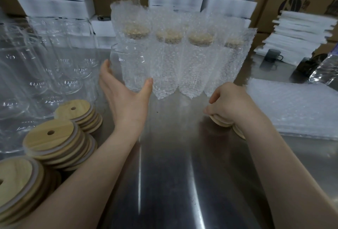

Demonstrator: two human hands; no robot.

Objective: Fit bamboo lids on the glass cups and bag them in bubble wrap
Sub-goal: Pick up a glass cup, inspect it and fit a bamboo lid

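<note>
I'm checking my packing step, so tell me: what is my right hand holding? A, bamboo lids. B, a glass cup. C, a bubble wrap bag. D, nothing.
A: the right hand is curled over a few bamboo lids, whose edges show beneath the fingers, low over the table.

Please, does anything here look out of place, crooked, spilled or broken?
Nothing looks spilled or broken. The stacks of bamboo lids at the left lean, their lids slid sideways. One glass cup by the left hand has no lid or bubble wrap, unlike the four bagged cups behind it.
</note>
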